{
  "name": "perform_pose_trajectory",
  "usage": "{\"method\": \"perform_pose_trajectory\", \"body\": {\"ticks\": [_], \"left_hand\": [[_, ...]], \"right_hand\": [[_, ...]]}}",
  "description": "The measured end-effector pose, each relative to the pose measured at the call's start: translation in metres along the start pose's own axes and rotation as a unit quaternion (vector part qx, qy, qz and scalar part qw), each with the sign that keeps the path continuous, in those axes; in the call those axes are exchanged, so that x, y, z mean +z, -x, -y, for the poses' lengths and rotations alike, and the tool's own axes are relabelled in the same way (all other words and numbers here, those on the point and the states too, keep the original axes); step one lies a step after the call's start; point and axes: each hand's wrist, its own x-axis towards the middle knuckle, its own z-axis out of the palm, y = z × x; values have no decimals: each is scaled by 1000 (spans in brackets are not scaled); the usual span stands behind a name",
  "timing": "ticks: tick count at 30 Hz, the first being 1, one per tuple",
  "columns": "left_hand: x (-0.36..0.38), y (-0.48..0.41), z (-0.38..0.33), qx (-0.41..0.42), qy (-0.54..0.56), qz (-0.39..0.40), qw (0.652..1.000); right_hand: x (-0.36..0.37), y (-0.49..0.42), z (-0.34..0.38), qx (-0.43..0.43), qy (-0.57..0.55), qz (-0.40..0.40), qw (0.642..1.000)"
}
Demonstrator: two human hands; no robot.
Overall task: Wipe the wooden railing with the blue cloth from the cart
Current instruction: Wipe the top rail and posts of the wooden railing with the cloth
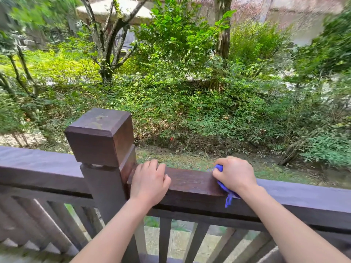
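Note:
A dark brown wooden railing [191,184] runs across the lower part of the view. My right hand [234,173] presses a bunched blue cloth [224,186] onto the top of the rail, right of centre; most of the cloth is hidden under the hand and a strand hangs over the near face. My left hand [150,180] rests on top of the rail with its fingers curled over the far edge, just right of the square post [100,137]. The wood between my hands looks darker and glossy. The cart is not in view.
Vertical balusters [165,240] fill the space below the rail. The rail continues left of the post [38,168] and far right [303,198], both looking paler. Beyond the railing are dense shrubs, trees and leaf-covered ground, lower than where I stand.

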Motion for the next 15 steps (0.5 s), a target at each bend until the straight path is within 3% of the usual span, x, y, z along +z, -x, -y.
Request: {"method": "perform_pose_trajectory", "body": {"ticks": [15], "left_hand": [[-14, -24, -169, 103, 46, -10, 994]], "right_hand": [[-56, 60, -112, 113, -87, -71, 987]]}}
